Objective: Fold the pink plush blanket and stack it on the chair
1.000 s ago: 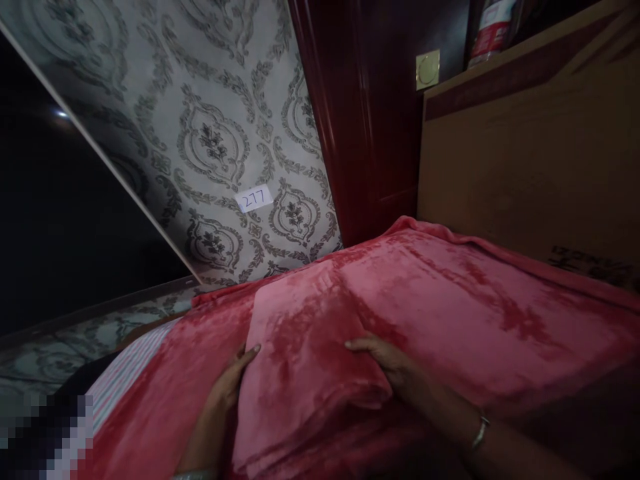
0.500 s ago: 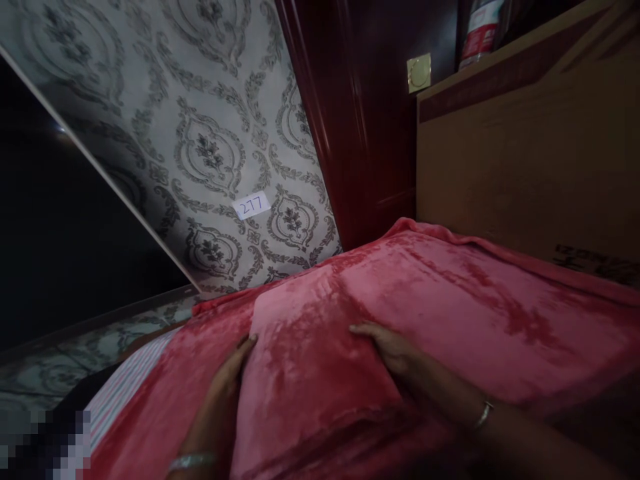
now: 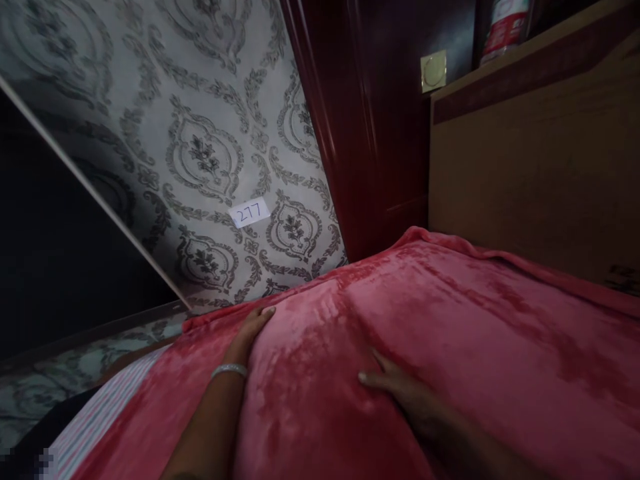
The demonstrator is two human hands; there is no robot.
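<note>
red blanket (image 3: 450, 333) looks mostly laid out over the bed w/ its far edge up by the headboard (image 3: 540, 173), left hand (image 3: 253, 327) and right hand (image 3: 400, 393) both flat, fingers spread, pressing it, prob just smoothing left near the striped sheet (image 3: 95, 427)

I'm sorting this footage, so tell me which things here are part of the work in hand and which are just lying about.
In hand:
- red blanket, spread over the bed
- left hand, flat on the blanket
- right hand, flat on the blanket

Lying about:
- paper label reading 277 on the patterned wall
- red and white can on the headboard ledge
- striped sheet
</note>
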